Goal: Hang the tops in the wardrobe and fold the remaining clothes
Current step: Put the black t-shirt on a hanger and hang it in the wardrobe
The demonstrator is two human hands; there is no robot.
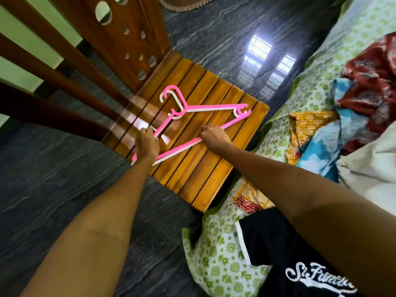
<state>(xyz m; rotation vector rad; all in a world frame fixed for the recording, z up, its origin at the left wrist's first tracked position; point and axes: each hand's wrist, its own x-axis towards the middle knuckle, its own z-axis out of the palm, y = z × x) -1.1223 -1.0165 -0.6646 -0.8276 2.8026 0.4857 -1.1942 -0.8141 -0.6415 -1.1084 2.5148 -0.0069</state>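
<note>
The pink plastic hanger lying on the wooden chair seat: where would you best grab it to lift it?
Grip the pink plastic hanger by its long straight bottom bar, coming from above. It lies flat on the slatted wooden chair seat, stacked on a white hanger, so pinching the thin bar separates them. The right hand already pinches there; the left hand holds the corner.

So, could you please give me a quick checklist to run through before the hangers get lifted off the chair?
1. Left hand holds the pink hanger: ok.
2. Right hand holds its bottom bar: ok.
3. Pink hanger separated from the white hanger beneath: not ok, hooks overlap.
4. Hangers lie fully on the chair seat: not ok, one corner overhangs.
5. Clothes pile waiting on the bed: ok.
6. Wardrobe reachable: cannot tell, out of view.
</note>
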